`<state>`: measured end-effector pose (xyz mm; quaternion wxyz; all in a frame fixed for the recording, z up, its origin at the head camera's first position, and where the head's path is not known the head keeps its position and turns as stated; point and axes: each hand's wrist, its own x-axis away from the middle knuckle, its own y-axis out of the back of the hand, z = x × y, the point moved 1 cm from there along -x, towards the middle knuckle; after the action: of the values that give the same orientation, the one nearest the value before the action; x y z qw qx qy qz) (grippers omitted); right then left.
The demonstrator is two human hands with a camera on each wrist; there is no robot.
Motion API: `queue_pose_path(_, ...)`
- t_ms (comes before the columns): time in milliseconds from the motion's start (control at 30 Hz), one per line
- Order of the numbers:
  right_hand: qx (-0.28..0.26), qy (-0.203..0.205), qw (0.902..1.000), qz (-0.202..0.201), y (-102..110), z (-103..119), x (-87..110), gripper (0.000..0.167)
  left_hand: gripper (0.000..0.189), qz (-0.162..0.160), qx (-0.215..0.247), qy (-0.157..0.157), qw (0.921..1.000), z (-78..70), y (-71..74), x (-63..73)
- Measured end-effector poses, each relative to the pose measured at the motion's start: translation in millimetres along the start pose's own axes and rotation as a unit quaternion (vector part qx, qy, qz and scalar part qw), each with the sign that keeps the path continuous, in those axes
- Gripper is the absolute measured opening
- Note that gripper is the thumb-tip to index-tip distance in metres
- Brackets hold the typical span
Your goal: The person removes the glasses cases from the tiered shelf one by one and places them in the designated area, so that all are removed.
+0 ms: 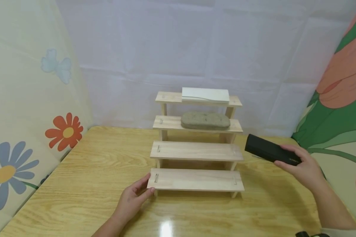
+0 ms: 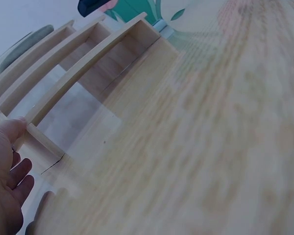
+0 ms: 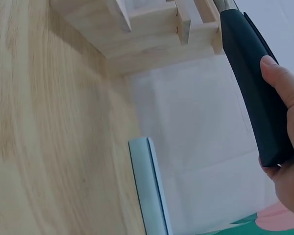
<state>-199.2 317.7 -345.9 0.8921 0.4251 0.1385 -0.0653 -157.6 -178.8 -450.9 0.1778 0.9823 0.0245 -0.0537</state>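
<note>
A wooden four-step display stand (image 1: 195, 179) stands on the table. At the left end of its lowest step, my left hand (image 1: 133, 197) pinches the board's corner; the left wrist view shows the thumb (image 2: 11, 128) on the edge. My right hand (image 1: 304, 166) holds a black glasses case (image 1: 270, 150), tilted in the air to the right of the stand. On the top step lies a white folding case (image 1: 205, 95). A grey-green glasses case (image 1: 205, 120) rests on the step below it. The two lower steps show bare wood.
A light blue case (image 3: 148, 186) lies on the table near the backdrop, right of the stand; the black case mostly hides it in the head view. Pale cloth (image 1: 195, 42) hangs behind the wood-grain table (image 1: 112, 158), with flower-printed cloths on both sides.
</note>
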Motion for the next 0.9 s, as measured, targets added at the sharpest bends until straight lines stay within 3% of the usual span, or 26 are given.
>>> queue_pose_path(667,0.041,0.011,0.9987,-0.029,-18.7,-48.4,5.4,0.059,0.056,0.001,0.002,0.007,1.0000,0.9,0.2,-1.2)
queue_pose_path(900,0.031,0.005,0.9994,-0.014,-26.4,-62.0,7.2,0.061,0.056,0.001,0.005,0.008,1.0000,1.5,-0.1,-0.7)
